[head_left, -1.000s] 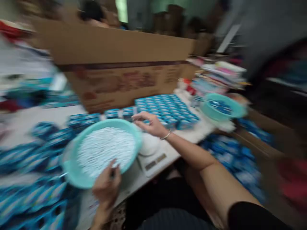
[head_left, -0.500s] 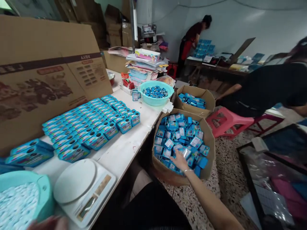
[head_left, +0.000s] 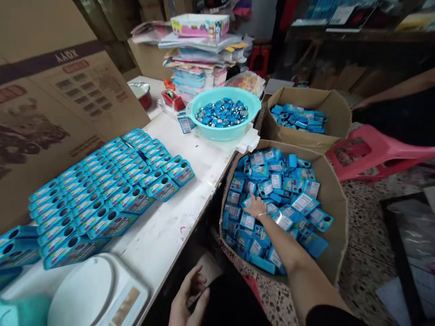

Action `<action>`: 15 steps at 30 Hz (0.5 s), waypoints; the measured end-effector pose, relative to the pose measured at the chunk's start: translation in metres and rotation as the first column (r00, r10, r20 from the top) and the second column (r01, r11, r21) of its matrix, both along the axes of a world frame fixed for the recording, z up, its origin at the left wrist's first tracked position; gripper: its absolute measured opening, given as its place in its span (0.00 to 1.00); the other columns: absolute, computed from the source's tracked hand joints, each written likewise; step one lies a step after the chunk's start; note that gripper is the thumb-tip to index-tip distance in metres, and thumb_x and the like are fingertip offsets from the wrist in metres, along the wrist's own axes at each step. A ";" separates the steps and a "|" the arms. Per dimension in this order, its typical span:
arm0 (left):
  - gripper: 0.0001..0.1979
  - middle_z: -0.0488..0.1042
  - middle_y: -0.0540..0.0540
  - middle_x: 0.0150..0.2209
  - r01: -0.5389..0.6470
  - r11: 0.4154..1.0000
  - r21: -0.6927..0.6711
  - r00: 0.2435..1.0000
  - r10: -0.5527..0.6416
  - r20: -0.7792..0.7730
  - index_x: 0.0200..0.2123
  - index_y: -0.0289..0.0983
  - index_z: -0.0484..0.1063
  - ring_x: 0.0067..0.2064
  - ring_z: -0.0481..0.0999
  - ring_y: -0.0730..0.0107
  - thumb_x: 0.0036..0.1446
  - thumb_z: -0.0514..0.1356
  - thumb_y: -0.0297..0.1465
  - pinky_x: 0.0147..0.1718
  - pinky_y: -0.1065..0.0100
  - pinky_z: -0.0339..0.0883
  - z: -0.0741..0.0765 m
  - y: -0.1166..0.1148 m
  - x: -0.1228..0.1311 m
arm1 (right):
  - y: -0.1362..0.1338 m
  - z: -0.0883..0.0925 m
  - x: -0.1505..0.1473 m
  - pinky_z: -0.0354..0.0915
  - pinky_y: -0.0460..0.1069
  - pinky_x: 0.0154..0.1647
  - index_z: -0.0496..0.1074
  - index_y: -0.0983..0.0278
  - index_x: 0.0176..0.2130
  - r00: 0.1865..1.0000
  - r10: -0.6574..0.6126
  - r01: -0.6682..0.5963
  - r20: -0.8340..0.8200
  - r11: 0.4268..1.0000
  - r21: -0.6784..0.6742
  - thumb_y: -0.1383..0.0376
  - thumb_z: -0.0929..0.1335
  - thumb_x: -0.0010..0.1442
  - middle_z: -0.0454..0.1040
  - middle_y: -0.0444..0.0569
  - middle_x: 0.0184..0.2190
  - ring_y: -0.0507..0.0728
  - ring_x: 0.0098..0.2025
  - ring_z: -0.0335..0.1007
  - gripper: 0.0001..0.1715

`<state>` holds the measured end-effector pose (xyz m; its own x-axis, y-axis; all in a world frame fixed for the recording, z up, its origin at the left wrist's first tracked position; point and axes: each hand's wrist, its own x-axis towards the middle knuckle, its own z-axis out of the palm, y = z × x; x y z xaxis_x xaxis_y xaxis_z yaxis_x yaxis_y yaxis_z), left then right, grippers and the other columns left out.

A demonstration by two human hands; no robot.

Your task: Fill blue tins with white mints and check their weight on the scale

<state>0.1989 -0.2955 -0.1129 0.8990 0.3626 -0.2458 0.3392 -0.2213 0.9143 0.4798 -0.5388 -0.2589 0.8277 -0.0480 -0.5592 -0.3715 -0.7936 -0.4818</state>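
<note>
My right hand [head_left: 254, 207], a thin bracelet at its wrist, reaches into a large cardboard carton [head_left: 335, 181] heaped with small blue printed boxes [head_left: 302, 203]. Its fingers are apart over the boxes near the carton's left side; whether they touch one is unclear. Beside the table edge, above my lap, my left hand [head_left: 190, 296] is loosely curled with thumb and fingers apart, holding nothing. Rows of upright blue boxes [head_left: 115, 181] with round holes in their tops stand on the white table [head_left: 200, 181].
A white scale [head_left: 84, 290] and part of a teal tub [head_left: 27, 312] are at the near left. Farther back sit a turquoise basin [head_left: 224, 131] of blue and silver discs and stacked papers [head_left: 200, 59]. A second carton [head_left: 306, 136] and pink stool [head_left: 380, 149] stand right, near another person's arm [head_left: 397, 90].
My view has moved closer to the cartons. My left hand has left the teal tub and come over my lap. My right hand has shifted toward the left side of the boxes in the carton.
</note>
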 end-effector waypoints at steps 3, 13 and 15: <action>0.24 0.77 0.42 0.47 0.264 0.959 0.100 0.963 -0.267 0.023 0.59 0.43 0.68 0.48 0.78 0.60 0.60 0.60 0.39 0.51 0.59 0.73 0.001 -0.008 0.039 | -0.006 0.013 -0.023 0.57 0.63 0.62 0.57 0.60 0.67 0.998 0.030 -0.017 -0.059 0.979 0.204 0.44 0.71 0.53 0.65 0.59 0.61 0.68 0.64 0.60 0.50; 0.34 0.68 0.33 0.60 0.408 0.907 -0.100 0.892 -0.373 0.257 0.61 0.36 0.66 0.64 0.64 0.44 0.49 0.68 0.28 0.66 0.45 0.50 -0.020 -0.060 0.121 | 0.022 0.063 -0.131 0.69 0.59 0.50 0.72 0.59 0.55 0.940 0.068 0.306 -0.335 0.268 0.914 0.29 0.63 0.50 0.78 0.56 0.46 0.64 0.50 0.75 0.49; 0.33 0.70 0.35 0.58 0.294 0.936 -0.194 0.929 -0.232 0.287 0.58 0.38 0.69 0.61 0.67 0.47 0.47 0.69 0.27 0.66 0.48 0.51 -0.012 -0.050 0.111 | 0.026 0.053 -0.123 0.69 0.60 0.51 0.69 0.59 0.58 0.957 0.059 0.240 -0.285 0.399 0.885 0.31 0.61 0.55 0.77 0.56 0.48 0.64 0.50 0.75 0.47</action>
<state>0.3103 -0.3453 -0.1246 0.9969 0.0654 -0.0428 0.0458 -0.0442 0.9980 0.3567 -0.5128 -0.2062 0.6873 0.5413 -0.4845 -0.6256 0.1020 -0.7735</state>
